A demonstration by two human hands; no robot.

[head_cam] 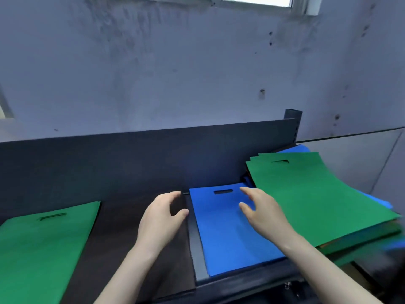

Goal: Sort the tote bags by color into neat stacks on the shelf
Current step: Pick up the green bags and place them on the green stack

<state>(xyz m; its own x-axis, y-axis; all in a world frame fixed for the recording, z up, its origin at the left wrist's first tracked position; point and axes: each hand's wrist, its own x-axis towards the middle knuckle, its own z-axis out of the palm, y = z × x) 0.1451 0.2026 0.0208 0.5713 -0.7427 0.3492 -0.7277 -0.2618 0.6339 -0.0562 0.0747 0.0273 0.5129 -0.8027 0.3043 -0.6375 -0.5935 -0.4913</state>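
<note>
Blue tote bag [228,233] lay flat on the dark shelf [131,227], with the left hand [160,222] just beside its left edge and the right hand [263,216] over its right side, both with relaxed fingers holding nothing, near a green stack [306,194].

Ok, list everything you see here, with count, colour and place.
green bag: one showing, green, shelf left
blue bag: one showing, blue, shelf middle
pile: one, green top, blue underneath, right
shelf: one, dark, against wall
wall: one, grey, behind
window: one, bright, top edge
left hand: one, bare, beside blue bag, holds nothing
right hand: one, bare, over blue bag, holds nothing
</note>
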